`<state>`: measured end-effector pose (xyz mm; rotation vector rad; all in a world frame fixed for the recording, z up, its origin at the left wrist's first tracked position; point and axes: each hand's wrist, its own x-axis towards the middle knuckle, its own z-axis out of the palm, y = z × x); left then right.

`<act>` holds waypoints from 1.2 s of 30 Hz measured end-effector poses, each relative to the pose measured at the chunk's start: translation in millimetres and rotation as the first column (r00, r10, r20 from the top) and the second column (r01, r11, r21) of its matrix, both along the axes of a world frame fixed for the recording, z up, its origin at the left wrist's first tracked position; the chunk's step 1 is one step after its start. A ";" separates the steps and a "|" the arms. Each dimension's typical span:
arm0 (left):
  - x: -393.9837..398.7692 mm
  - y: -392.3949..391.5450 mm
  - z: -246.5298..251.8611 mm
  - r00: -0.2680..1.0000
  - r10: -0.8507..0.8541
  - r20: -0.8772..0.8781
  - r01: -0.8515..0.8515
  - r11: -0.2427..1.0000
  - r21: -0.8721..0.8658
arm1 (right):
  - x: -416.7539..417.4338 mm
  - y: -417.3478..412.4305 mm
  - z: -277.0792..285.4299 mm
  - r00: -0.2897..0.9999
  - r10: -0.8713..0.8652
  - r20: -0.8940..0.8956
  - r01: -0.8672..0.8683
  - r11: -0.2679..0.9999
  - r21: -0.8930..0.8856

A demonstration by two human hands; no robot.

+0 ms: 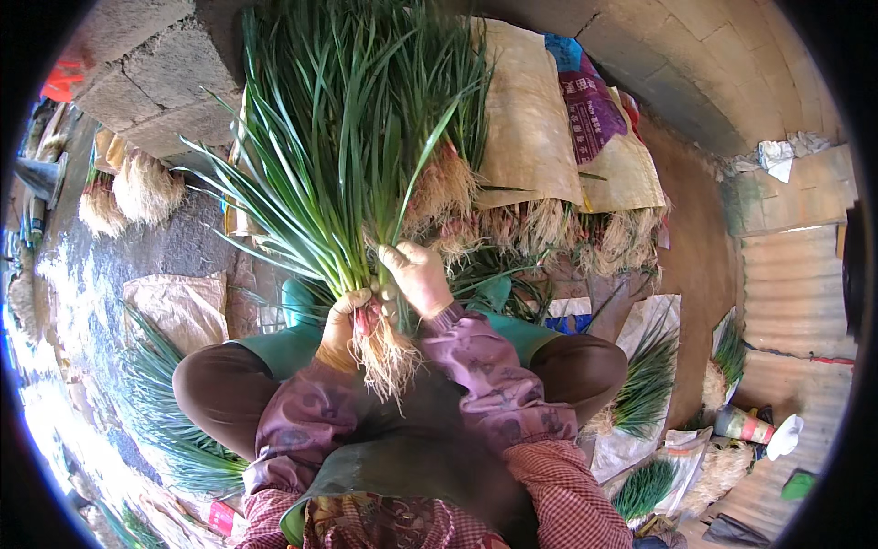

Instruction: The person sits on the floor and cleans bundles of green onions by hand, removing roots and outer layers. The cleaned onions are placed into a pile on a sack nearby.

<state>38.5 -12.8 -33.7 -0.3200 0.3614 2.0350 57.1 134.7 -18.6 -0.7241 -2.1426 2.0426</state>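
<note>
My left hand (pixel 345 322), in a pale glove, is closed around the base of a bunch of green onions (pixel 336 240), just above the red bulbs and long pale roots (pixel 387 350). The leaves fan away from me. My right hand (pixel 418 278), also gloved, touches the stalks on the bunch's right side with thumb and fingers; what lies between its fingertips is partly hidden. Behind the bunch, a large pile of green onions (pixel 439 89) lies with its roots towards me.
Woven sacks (pixel 521 117) cover more rooted onions at the upper right. Concrete blocks (pixel 164 68) stand at the upper left. Onion bundles lie beside my left knee (pixel 185 439) and right knee (pixel 645 384). A corrugated metal sheet (pixel 789 295) stands at the far right.
</note>
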 end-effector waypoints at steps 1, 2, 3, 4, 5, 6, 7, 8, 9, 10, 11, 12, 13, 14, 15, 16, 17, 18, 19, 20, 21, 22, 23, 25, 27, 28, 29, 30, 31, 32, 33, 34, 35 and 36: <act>0.5 6.3 4.6 1.000 0.030 -0.003 -0.030 0.998 0.058 | -0.7 -4.6 21.7 0.986 -0.068 0.149 0.106 0.959 -0.262; 1.3 8.4 12.5 0.996 0.052 0.068 -0.054 0.998 0.027 | -1.9 -9.5 -5.0 0.981 -0.177 0.079 0.192 0.824 -0.534; 0.2 10.4 24.2 0.993 0.075 0.096 -0.082 0.994 0.074 | -7.5 -14.0 -6.3 0.970 -0.223 0.094 0.229 0.722 -0.653; -3.6 7.2 18.6 0.993 0.042 0.113 -0.060 0.985 0.163 | -9.9 -15.3 -13.4 0.970 -0.224 0.093 0.227 0.704 -0.673; -6.8 3.2 13.0 0.992 0.008 0.127 -0.040 0.967 0.251 | -10.9 -14.0 -22.7 0.970 -0.226 0.092 0.225 0.684 -0.693; -2.6 2.8 37.6 0.990 -0.075 0.118 0.003 0.856 0.518 | -11.8 -4.2 -26.4 0.957 -0.289 0.015 0.255 0.819 -0.514; -4.8 -3.1 48.4 0.996 0.066 -0.064 -0.029 0.886 0.462 | -15.8 4.5 -27.8 0.943 -0.322 -0.080 0.281 0.904 -0.323; -5.3 -9.6 63.0 0.986 0.082 -0.143 0.006 0.849 0.529 | -13.2 17.1 -32.2 0.945 -0.326 0.007 0.298 0.854 -0.427; -6.4 -8.1 68.8 0.973 0.094 -0.210 0.057 0.786 0.615 | -8.3 33.9 -38.8 0.938 -0.334 0.088 0.332 0.803 -0.495; -11.1 -10.1 73.1 0.963 0.103 -0.251 0.107 0.705 0.701 | -4.2 32.0 -41.1 0.976 -0.118 0.184 0.184 0.897 -0.402; -19.2 -13.6 75.9 0.949 0.120 -0.290 0.160 0.610 0.776 | 14.9 21.2 -43.1 0.979 0.023 0.203 0.105 0.794 -0.598; -25.6 -14.2 81.5 0.947 0.125 -0.296 0.184 0.544 0.818 | 37.3 22.7 -53.5 0.856 0.502 0.127 -0.511 0.858 0.050; -29.1 -14.2 86.1 0.931 0.201 -0.306 0.151 0.550 0.821 | 53.0 27.1 -79.7 0.593 0.657 0.465 -0.792 0.580 0.190; -26.6 -14.1 87.0 0.943 0.246 -0.225 0.024 0.622 0.782 | 68.7 31.3 -105.2 0.223 0.671 0.707 -0.973 0.115 0.198; -20.9 -22.1 86.3 0.935 0.320 -0.152 -0.121 0.690 0.713 | 65.6 33.1 -81.8 0.184 0.520 0.834 -0.980 0.037 0.194; -14.6 -24.4 81.2 0.934 0.344 -0.096 -0.223 0.772 0.595 | 56.7 41.2 -78.0 0.433 0.542 0.720 -0.901 0.285 0.328; -14.1 -21.4 75.7 0.941 0.336 -0.027 -0.280 0.823 0.494 | 39.4 50.8 -75.5 0.656 0.495 0.570 -0.749 0.521 0.410; -14.7 -19.2 62.0 0.937 0.346 -0.041 -0.313 0.888 0.336 | 16.3 57.4 -71.0 0.793 0.444 0.417 -0.599 0.690 0.405; -15.9 -15.5 46.0 0.938 0.341 -0.053 -0.328 0.928 0.175 | -8.2 64.8 -63.7 0.904 0.337 0.263 -0.417 0.833 0.365; -14.3 -13.1 35.9 0.968 0.247 0.036 -0.249 0.945 0.214 | -33.3 63.6 -52.1 0.947 0.194 0.255 -0.302 0.806 0.509; -12.8 -12.5 30.3 0.983 0.149 0.111 -0.173 0.951 0.256 | -60.1 56.1 -38.0 0.975 0.052 0.216 -0.181 0.748 0.639; -7.0 -18.0 16.0 0.993 0.093 0.078 -0.114 0.933 0.342 | -81.4 47.3 -32.4 0.957 0.019 0.290 -0.234 0.639 0.732; -5.1 -13.1 32.6 0.993 0.114 0.009 -0.109 0.916 0.387 | -95.9 44.8 -32.3 0.931 -0.036 0.364 -0.295 0.515 0.805; -10.4 -10.8 55.6 0.975 0.167 -0.150 -0.074 0.870 0.488 | -118.9 57.6 -45.2 0.870 -0.100 0.482 -0.358 0.544 0.759; -16.8 -14.2 65.0 0.954 0.201 -0.223 -0.094 0.905 0.415 | -125.5 71.8 -58.6 0.875 -0.140 0.464 -0.312 0.570 0.760; -17.4 -15.1 58.9 0.956 0.211 -0.205 -0.137 0.935 0.326 | -116.1 81.3 -42.6 0.905 -0.025 0.424 -0.227 0.815 0.533; -18.9 -17.4 57.3 0.954 0.226 -0.196 -0.181 0.958 0.223 | -106.9 89.4 -21.2 0.936 0.076 0.343 -0.157 0.964 0.217; -18.2 -11.6 55.5 0.965 0.230 -0.125 -0.215 0.969 0.124 | -94.3 103.8 -15.7 0.960 0.044 0.276 -0.099 0.976 0.192; -19.7 -7.4 37.6 0.965 0.201 -0.169 -0.178 0.973 0.146 | -82.7 116.5 -11.0 0.978 0.002 0.210 -0.037 0.986 0.164; -19.4 -7.4 24.9 0.968 0.142 -0.209 -0.128 0.989 0.078 | -69.6 114.3 -29.2 0.991 -0.052 0.122 0.021 0.971 0.240; -17.7 -3.6 16.5 0.968 0.071 -0.241 -0.069 0.997 0.014 | -54.5 115.3 -45.2 0.994 -0.108 0.034 0.091 0.942 0.322; -17.2 -2.4 11.1 0.972 0.014 -0.233 -0.022 0.999 -0.034 | -46.4 103.6 -47.1 0.988 -0.142 -0.054 0.152 0.908 0.391; -14.5 4.0 8.5 0.973 0.026 -0.231 -0.019 0.999 0.028 | -36.9 99.6 -44.3 0.994 -0.012 0.112 -0.039 0.899 0.437; -12.9 7.2 5.7 0.972 0.023 -0.236 -0.018 1.000 0.023 | -38.7 94.0 -38.7 0.971 -0.052 0.232 -0.099 0.798 0.594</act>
